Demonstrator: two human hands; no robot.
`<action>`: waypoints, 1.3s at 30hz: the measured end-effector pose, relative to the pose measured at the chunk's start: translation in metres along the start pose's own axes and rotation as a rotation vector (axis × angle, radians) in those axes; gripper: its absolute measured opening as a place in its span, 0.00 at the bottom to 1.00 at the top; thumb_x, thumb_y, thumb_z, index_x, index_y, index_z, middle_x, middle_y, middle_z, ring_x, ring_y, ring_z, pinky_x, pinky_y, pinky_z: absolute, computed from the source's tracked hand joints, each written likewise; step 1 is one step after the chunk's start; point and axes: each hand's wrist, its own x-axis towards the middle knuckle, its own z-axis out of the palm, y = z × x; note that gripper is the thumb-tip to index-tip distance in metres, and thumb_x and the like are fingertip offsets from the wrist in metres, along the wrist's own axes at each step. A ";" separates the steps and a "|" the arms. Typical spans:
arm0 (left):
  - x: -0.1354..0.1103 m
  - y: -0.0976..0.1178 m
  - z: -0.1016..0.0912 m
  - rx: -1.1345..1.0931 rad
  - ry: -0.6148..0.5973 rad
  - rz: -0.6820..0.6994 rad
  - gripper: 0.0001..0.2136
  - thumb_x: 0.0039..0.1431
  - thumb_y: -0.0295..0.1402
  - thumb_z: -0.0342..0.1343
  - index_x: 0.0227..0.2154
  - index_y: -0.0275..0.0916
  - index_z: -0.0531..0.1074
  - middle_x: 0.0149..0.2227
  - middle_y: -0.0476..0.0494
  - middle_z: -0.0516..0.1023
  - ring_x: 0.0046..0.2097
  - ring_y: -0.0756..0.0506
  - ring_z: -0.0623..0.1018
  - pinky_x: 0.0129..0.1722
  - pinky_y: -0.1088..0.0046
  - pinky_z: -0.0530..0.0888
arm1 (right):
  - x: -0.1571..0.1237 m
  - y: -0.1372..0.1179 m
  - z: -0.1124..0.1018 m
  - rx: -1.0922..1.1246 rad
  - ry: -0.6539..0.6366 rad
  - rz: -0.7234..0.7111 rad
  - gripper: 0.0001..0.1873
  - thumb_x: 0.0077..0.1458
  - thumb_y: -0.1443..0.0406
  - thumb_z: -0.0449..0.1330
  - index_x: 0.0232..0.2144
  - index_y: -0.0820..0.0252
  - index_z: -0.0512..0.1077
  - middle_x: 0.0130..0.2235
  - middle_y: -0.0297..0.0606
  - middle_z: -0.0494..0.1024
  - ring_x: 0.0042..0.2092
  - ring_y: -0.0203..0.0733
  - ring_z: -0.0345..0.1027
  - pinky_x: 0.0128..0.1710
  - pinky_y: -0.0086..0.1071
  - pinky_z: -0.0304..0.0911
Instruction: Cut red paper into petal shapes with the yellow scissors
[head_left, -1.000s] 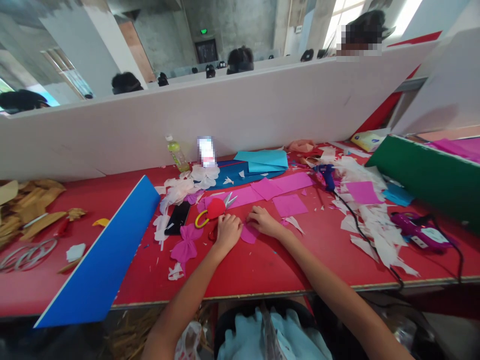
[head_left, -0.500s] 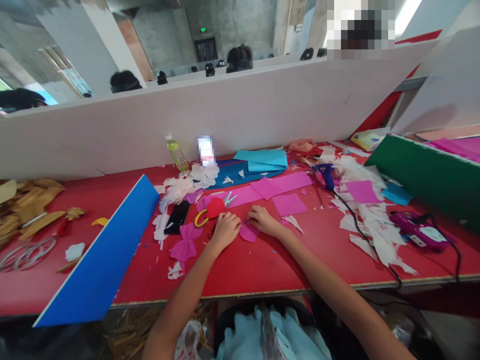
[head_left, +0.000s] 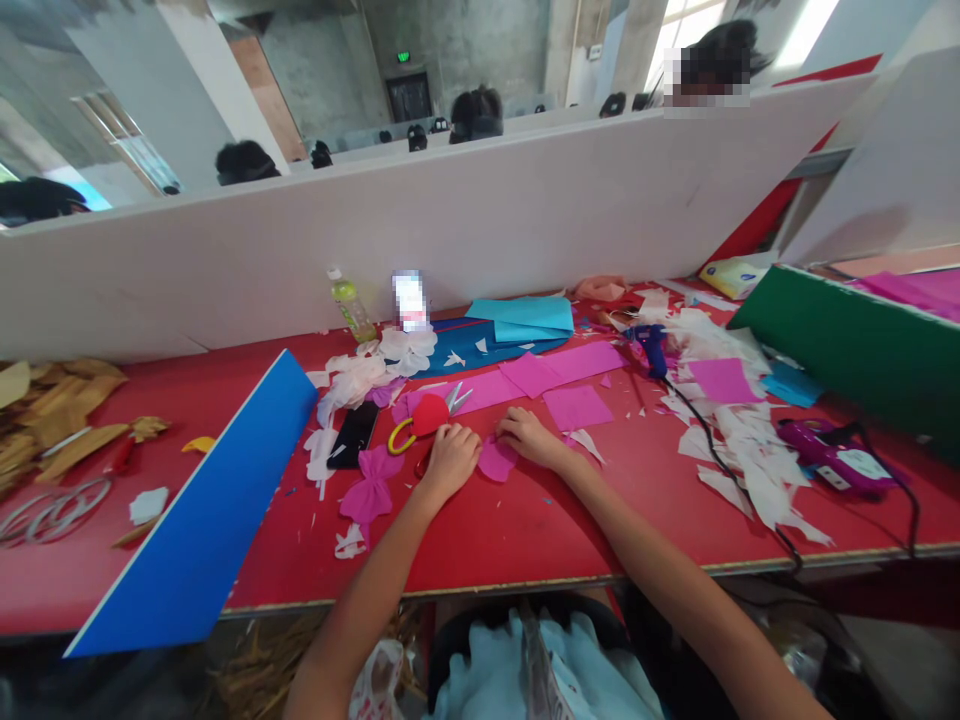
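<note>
A small rounded piece of magenta crepe paper (head_left: 496,462) lies on the red table between my hands. My left hand (head_left: 453,456) has its fingers curled at the paper's left edge. From the right, my right hand (head_left: 528,438) bends its fingers over the paper's upper right edge. Both hands are closed on it, with the fingertips partly hidden. Just beyond my left hand is a red round piece (head_left: 430,414), and scissors (head_left: 457,398) with a yellow handle lie partly under it. A gathered magenta paper bow (head_left: 370,484) rests left of my left hand.
A blue board (head_left: 217,500) stands at left, a green board (head_left: 847,350) at right. Magenta strips (head_left: 536,375), a black phone (head_left: 352,436), a bottle (head_left: 351,305), a blue glue gun (head_left: 651,348), a purple corded device (head_left: 836,458) and white scraps (head_left: 757,450) lie about.
My hands and the magenta paper stay almost where they were. The view shifts very slightly. A person's head beyond the partition at upper right has moved a little.
</note>
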 end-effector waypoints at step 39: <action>0.001 0.003 -0.003 0.013 0.000 0.011 0.07 0.59 0.31 0.46 0.32 0.39 0.68 0.33 0.44 0.71 0.40 0.45 0.67 0.46 0.62 0.57 | 0.004 -0.003 0.002 -0.077 0.026 -0.010 0.06 0.53 0.71 0.54 0.32 0.59 0.70 0.35 0.39 0.65 0.39 0.40 0.56 0.38 0.32 0.50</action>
